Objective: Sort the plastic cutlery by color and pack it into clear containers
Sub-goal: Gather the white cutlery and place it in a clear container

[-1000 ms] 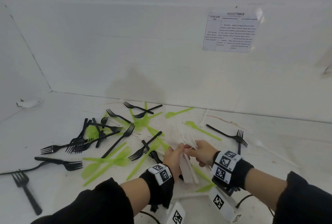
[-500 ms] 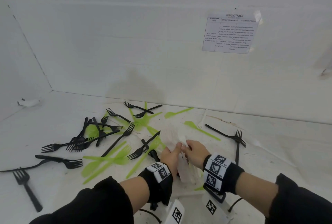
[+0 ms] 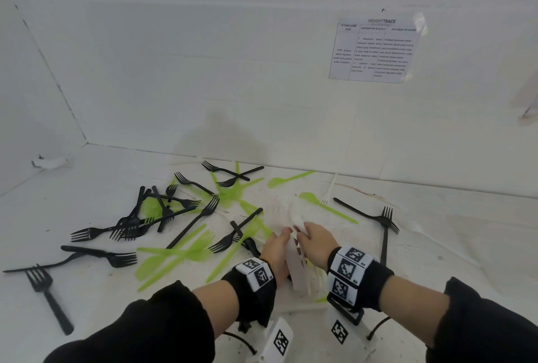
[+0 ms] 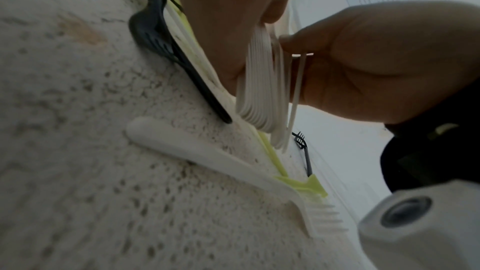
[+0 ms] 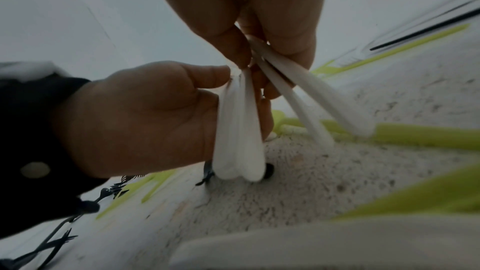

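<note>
Head view, wall sheet (image 3: 374, 51) hdr "INSIGHTTRACE", L hand (image 3: 276, 252) & R hand (image 3: 316, 241) grip white forks (image 3: 297, 271)

Both forearms wear black long sleeves pushed up from the wrists: the left sleeve (image 3: 139, 327) and the right sleeve (image 3: 492, 322). Beyond each cuff sits a black fabric wristband. The left wristband (image 3: 247, 290) carries a white block (image 3: 256, 274) printed with square black-and-white coded markers; the right wristband (image 3: 369, 284) bears a larger white block (image 3: 348, 272) with several such markers. Below each wristband hangs a white camera housing (image 3: 279, 342) with another coded marker, and thin black cables (image 3: 378, 329) trail from it. In the left wrist view, the right housing's round dark lens (image 4: 405, 210) shows.
</note>
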